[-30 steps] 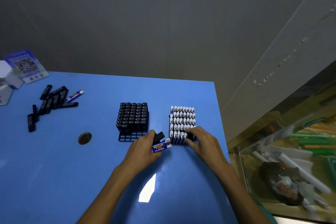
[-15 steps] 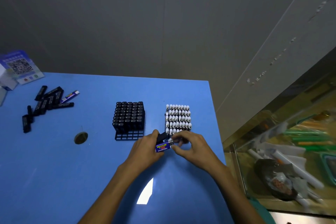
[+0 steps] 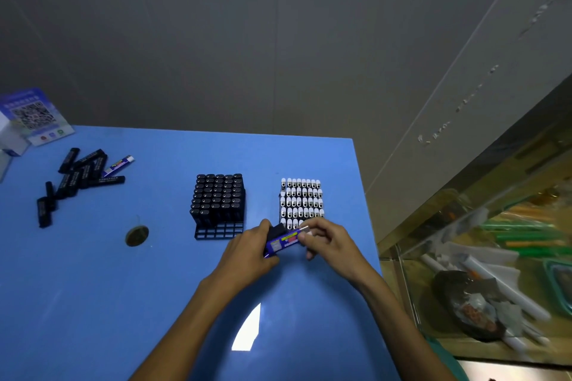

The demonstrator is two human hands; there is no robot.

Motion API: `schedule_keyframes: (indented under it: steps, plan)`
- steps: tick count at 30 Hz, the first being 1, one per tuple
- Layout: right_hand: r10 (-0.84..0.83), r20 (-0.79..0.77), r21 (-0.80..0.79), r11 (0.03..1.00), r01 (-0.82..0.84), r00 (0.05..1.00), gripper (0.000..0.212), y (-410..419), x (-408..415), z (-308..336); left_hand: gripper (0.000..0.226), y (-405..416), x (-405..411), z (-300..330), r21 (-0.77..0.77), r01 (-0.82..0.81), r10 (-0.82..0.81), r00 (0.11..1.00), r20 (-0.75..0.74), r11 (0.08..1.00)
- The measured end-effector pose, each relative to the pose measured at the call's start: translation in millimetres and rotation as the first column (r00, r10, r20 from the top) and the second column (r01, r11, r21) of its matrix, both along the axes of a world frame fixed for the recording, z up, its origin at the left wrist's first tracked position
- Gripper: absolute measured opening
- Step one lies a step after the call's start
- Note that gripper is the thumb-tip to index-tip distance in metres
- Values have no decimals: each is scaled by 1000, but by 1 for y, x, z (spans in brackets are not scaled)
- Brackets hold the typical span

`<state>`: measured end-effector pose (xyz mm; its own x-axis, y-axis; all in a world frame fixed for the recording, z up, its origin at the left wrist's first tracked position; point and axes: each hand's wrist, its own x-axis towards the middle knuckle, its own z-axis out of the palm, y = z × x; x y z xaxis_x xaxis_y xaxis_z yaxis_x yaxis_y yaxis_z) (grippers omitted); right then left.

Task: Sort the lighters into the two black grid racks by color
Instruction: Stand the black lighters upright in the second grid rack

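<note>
Both hands are meeting over the blue table [image 3: 93, 288], just in front of the white rack [image 3: 301, 201], which serves here as the landmark. The left hand [image 3: 247, 257] is curling around a blue lighter [image 3: 284, 243] and a black lighter [image 3: 276, 230], holding both just in front of the rack's near left corner. The right hand [image 3: 329, 244] is pinching the white-capped end of the blue lighter between its fingertips [image 3: 305, 233], right against the rack's front row. The white rack itself is standing packed with white-capped lighters, and the hands are hiding its near edge. To its left, apart from it, the black rack [image 3: 218, 206] is holding black lighters, with its front row of cells showing bare. Far to the left of the white rack, a loose pile [image 3: 77, 176] of black lighters is lying on the table, with one more blue lighter [image 3: 119, 164] resting at its right edge. A QR card [image 3: 34, 116] is standing at the far left corner, and a dark round spot [image 3: 136, 235] is sitting left of the black rack.
</note>
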<state>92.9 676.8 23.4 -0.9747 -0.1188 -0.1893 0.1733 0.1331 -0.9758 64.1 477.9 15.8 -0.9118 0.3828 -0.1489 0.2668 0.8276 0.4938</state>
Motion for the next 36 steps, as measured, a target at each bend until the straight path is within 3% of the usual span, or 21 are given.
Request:
schedule_keyframes:
  steps: [4,12,22,26,32,36]
  plan:
    - [-93,-39,-12,996,93,995,8,20,-1,8,30,-9,-2,0,-10,-25,25,1000,15,1000]
    - [-145,-101,246,955,166,984,6,44,-3,-9,31,-17,-3,3,8,-49,49,998,27,999]
    - [-152,-191,362,908,214,970,16,39,-5,-21,29,-20,0,2,-3,-71,71,997,33,997]
    - [-203,-220,355,894,273,954,14,37,-7,-25,29,-20,1,2,-17,-73,74,997,30,997]
    - [-234,-106,258,932,254,967,12,33,-8,-22,28,-19,2,2,-22,-66,66,997,36,998]
    - [-240,-153,286,918,275,959,13,32,-10,-26,28,-19,1,2,-14,-67,67,997,38,998]
